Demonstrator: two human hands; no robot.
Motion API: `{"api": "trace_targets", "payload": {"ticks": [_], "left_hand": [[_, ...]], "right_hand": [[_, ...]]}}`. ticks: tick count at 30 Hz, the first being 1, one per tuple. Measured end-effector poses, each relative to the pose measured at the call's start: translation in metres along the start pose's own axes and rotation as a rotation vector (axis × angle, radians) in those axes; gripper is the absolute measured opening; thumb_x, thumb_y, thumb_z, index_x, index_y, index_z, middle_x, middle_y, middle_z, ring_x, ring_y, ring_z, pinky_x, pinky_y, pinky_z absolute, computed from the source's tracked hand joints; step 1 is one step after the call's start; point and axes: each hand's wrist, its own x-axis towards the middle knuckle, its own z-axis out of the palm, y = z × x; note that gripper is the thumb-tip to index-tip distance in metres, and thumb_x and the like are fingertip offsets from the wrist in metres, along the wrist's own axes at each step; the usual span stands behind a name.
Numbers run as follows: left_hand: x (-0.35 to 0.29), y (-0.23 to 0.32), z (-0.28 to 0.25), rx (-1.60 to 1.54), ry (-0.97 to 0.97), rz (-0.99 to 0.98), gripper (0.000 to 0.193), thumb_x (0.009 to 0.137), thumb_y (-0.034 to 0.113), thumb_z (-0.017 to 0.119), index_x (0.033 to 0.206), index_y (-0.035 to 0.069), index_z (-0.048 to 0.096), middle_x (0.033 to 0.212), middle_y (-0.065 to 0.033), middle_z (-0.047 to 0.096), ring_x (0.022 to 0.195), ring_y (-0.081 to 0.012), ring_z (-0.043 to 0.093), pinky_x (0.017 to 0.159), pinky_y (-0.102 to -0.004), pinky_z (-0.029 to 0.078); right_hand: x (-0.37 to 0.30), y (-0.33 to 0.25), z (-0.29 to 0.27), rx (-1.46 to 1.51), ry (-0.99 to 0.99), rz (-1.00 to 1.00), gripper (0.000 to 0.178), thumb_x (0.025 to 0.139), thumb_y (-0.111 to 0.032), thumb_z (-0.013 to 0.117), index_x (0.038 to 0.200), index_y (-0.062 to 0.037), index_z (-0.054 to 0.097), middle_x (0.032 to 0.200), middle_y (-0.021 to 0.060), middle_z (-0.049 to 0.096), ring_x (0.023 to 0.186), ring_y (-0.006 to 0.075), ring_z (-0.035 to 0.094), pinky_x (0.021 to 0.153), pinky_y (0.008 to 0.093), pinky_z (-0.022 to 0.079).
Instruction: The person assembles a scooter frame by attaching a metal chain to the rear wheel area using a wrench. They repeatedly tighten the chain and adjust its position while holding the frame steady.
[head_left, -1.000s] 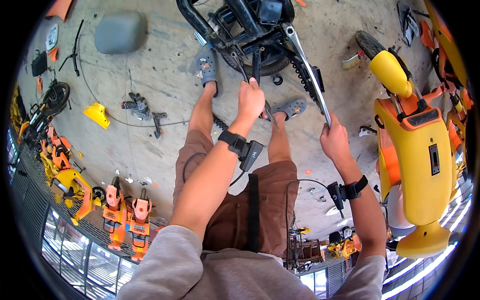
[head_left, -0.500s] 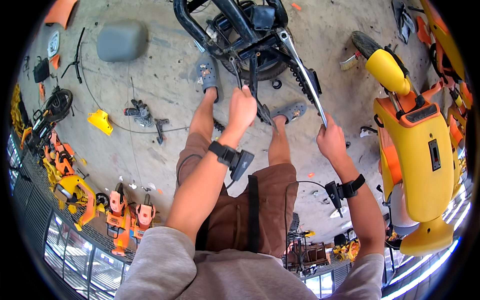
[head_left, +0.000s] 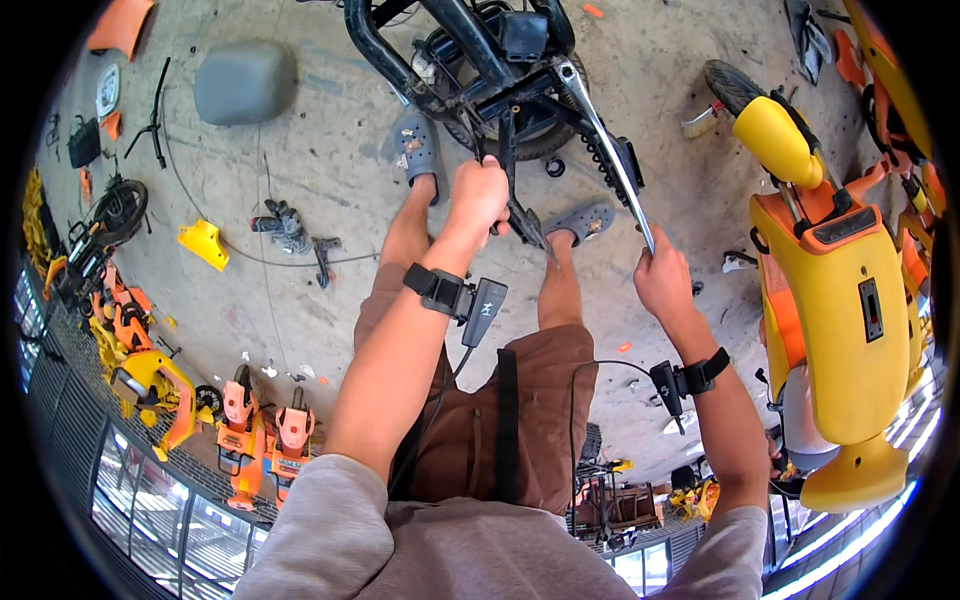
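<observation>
In front of me stands a black motorbike frame [head_left: 465, 45] with a wheel [head_left: 540, 140] under it. My right hand [head_left: 664, 272] is closed round the lower end of a long chrome wrench [head_left: 612, 150], whose head sits against a bolt spot on the frame's crossbar. My left hand [head_left: 480, 198] grips a shorter dark wrench [head_left: 478, 140]; most of it is hidden by the fingers, and its far end lies at the frame's left-hand side. A black bar with a flattened end [head_left: 527, 222] hangs from the frame between my hands.
A yellow and orange scooter body [head_left: 850, 330] stands close on my right, with a brush [head_left: 702, 122] near its wheel. To the left lie a grey seat [head_left: 245, 82], a yellow panel [head_left: 204, 245], a cable and small dark parts [head_left: 285, 225]. My clogs [head_left: 416, 150] flank the wheel.
My left hand has shifted slightly left and up toward the frame, and its wrist has turned. The right hand and long wrench have barely moved.
</observation>
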Motion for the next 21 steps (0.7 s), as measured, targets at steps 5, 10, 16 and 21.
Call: {"api": "trace_targets", "payload": {"ticks": [5, 10, 16, 21], "left_hand": [[0.022, 0.002, -0.025, 0.036, -0.142, 0.0, 0.031, 0.103, 0.029, 0.04, 0.097, 0.0, 0.05, 0.064, 0.0007, 0.04, 0.044, -0.0094, 0.033, 0.039, -0.0283, 0.029], [0.018, 0.065, -0.041, -0.137, -0.34, -0.411, 0.019, 0.1, 0.02, 0.045, 0.102, 0.001, 0.047, 0.069, 0.0025, 0.041, 0.042, -0.0034, 0.028, 0.038, -0.0204, 0.022], [0.026, 0.071, -0.053, -0.115, -0.388, -0.476, 0.015, 0.099, 0.013, 0.043, 0.105, -0.001, 0.046, 0.066, 0.0029, 0.04, 0.042, -0.0018, 0.028, 0.035, -0.0193, 0.021], [0.024, 0.077, -0.046, 0.023, -0.32, -0.43, 0.014, 0.099, 0.012, 0.041, 0.106, 0.001, 0.045, 0.064, 0.0048, 0.035, 0.041, -0.0007, 0.027, 0.033, -0.0162, 0.02]], "right_hand": [[0.0, -0.002, 0.001, -0.011, -0.008, 0.001, 0.038, 0.087, -0.005, 0.051, 0.125, -0.007, 0.053, 0.083, 0.0317, 0.064, 0.081, 0.0503, 0.061, 0.075, 0.058, 0.048], [-0.003, 0.006, 0.004, 0.001, 0.009, 0.009, 0.037, 0.087, -0.005, 0.051, 0.124, -0.0066, 0.053, 0.082, 0.0319, 0.064, 0.08, 0.0503, 0.061, 0.073, 0.0579, 0.047], [0.002, 0.004, 0.004, -0.033, -0.013, -0.022, 0.038, 0.087, -0.005, 0.052, 0.125, -0.006, 0.054, 0.082, 0.0323, 0.063, 0.081, 0.0503, 0.061, 0.074, 0.057, 0.048], [0.003, 0.009, 0.007, -0.003, 0.047, -0.05, 0.036, 0.086, -0.005, 0.053, 0.122, -0.0054, 0.056, 0.081, 0.0311, 0.063, 0.081, 0.05, 0.061, 0.073, 0.0562, 0.049]]}}
